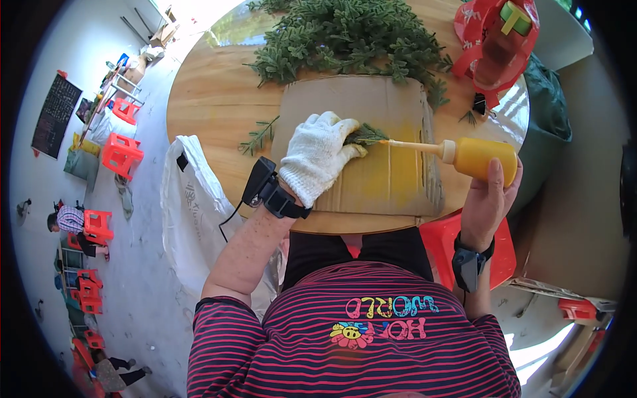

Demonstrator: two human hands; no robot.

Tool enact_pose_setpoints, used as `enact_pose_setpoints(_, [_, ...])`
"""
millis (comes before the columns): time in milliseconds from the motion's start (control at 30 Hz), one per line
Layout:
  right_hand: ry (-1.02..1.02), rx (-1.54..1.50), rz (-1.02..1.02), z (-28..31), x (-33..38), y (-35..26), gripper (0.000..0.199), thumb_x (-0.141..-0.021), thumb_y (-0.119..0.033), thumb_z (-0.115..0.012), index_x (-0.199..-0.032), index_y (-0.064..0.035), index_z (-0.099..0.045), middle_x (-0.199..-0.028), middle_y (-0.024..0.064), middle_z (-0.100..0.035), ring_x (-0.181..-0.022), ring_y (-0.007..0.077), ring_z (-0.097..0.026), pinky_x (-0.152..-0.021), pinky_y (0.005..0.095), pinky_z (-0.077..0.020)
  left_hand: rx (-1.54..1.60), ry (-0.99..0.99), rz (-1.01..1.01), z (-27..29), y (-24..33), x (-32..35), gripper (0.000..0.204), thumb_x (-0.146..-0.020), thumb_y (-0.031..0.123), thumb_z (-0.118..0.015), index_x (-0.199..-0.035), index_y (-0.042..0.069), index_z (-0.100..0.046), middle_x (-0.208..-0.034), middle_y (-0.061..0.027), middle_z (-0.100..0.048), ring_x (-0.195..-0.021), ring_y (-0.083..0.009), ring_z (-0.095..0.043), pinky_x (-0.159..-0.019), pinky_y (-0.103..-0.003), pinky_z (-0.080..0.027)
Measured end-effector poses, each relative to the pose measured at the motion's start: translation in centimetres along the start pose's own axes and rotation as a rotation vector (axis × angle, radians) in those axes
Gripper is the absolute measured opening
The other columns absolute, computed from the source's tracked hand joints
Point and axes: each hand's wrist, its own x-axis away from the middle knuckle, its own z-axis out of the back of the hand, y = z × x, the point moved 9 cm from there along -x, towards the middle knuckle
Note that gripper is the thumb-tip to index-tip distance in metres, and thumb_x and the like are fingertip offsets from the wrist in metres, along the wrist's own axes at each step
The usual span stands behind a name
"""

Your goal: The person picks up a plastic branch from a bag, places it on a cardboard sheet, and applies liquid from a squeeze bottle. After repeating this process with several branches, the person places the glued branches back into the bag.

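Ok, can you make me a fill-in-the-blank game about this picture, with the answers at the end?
1. The person's left hand wears a white ____.
2. The right hand holds a yellow plastic ____.
3. The long nozzle points toward the person's ____ hand, which holds a green sprig.
4. The big pile of green branches lies on a round wooden ____.

Missing words: glove; bottle; left; table.
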Motion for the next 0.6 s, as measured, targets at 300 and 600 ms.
enact_pose_setpoints(300, [-0.046, -0.023, 0.012, -1.4, -2.1, -0.3, 0.038, -0.084, -0.008, -0.06, -0.116, -0.0011, -0.041, -0.103, 0.0073, -0.054, -0.095, 0.0159, -0.056, -0.087, 0.0301, -0.0446, 0.081, -0.007, -0.017, 0.3, 0.0, -0.1, 0.038, -0.07, 0.036, -0.069, -0.099, 0.012, -0.063, -0.085, -0.0082, -0.057, -0.084, -0.027, -0.055, -0.072, -0.038, -0.046])
enact_pose_setpoints(600, [-0.048, 0.006, -0.017, -1.3, -2.0, 0.4, 0.036, -0.084, -0.008, -0.057, -0.116, -0.0009, -0.042, -0.103, 0.0082, -0.054, -0.094, 0.0173, -0.057, -0.087, 0.0319, -0.0448, 0.105, -0.008, -0.032, 0.2, -0.2, 0.0, 0.035, -0.07, 0.027, -0.07, -0.1, 0.011, -0.062, -0.084, -0.0076, -0.057, -0.083, -0.0271, -0.054, -0.072, -0.037, -0.046])
